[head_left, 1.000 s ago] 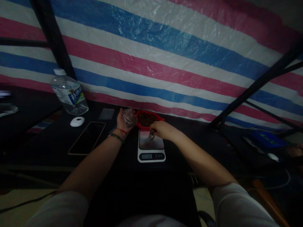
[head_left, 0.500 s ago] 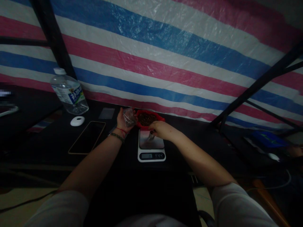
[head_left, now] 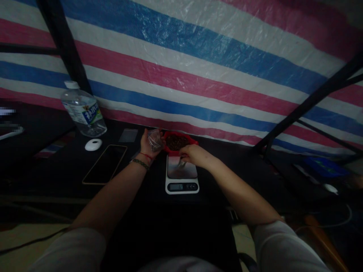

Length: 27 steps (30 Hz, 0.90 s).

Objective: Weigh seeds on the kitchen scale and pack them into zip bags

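My left hand is palm up with its fingers curled around a clear, crinkled plastic bag. Just right of it stands a red tray holding many small brown pieces that look like seeds or beans. My right hand is closed, fingers pointing down, over the plate of a white digital kitchen scale. A small shiny thing hangs from its fingertips at the plate; it may be a little plastic bag, but I cannot make it out. The scale's display is too dim to read.
A flat clear plastic bag lies behind a phone on the black table. Left of them are a white oval case and a large plastic bottle. Striped plastic sheeting and black metal posts bound the back.
Hardly anything differs. My right hand has shifted very slightly, and the shiny thing in its fingers is turned a little. My left hand keeps the bag in the same place.
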Available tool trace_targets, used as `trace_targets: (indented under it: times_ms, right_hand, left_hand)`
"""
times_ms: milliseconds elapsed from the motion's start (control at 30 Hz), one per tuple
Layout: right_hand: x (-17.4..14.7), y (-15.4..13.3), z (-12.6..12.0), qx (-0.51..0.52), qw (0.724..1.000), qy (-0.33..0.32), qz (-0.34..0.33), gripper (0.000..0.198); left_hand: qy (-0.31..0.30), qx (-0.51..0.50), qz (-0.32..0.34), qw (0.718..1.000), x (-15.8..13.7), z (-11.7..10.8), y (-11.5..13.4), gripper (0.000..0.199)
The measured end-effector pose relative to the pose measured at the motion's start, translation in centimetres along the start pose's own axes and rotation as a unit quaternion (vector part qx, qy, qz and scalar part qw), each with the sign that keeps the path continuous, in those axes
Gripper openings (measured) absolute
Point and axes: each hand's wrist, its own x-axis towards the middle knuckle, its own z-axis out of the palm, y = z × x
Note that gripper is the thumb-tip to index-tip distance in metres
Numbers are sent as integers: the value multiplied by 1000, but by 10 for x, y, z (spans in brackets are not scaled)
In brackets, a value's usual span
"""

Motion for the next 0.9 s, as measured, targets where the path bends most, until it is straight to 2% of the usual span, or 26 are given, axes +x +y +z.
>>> trace_targets:
  times_ms: [100,167,267,333,433,500,567,633,700,900]
  right_hand:
    - [-3,7,-2,27,998,43,-31,11]
    - [-3,18,0,58,993,96,-45,15]
    - [-1,40,13,134,973,187,-13,21]
    - [1,54,27,195,956,220,9,31]
    - [0,67,49,275,934,230,6,40]
    - [-4,68,58,296,928,226,-3,35]
    - [-11,64,62,281,938,202,-16,31]
    - [-17,58,62,254,953,164,-38,43]
    - [-20,52,61,234,961,139,-54,44]
    - [-21,49,59,207,962,177,-13,36]
  left_hand:
    - [7,6,-1,1000,0,1,0,60]
    - [6,6,-4,1000,0,1,0,61]
    - [0,3,-3,1000,0,1,0,61]
    - [-2,2,2,1000,-1,1,0,60]
    - [-8,2,7,1000,-1,1,0,60]
    - [-13,4,7,1000,-2,2,0,61]
    - [-14,6,4,1000,-4,3,0,62]
    - [-18,9,4,1000,-5,5,-1,62]
    - [-26,11,4,1000,-5,6,-1,63]
    - [-30,20,3,999,-5,7,-2,67]
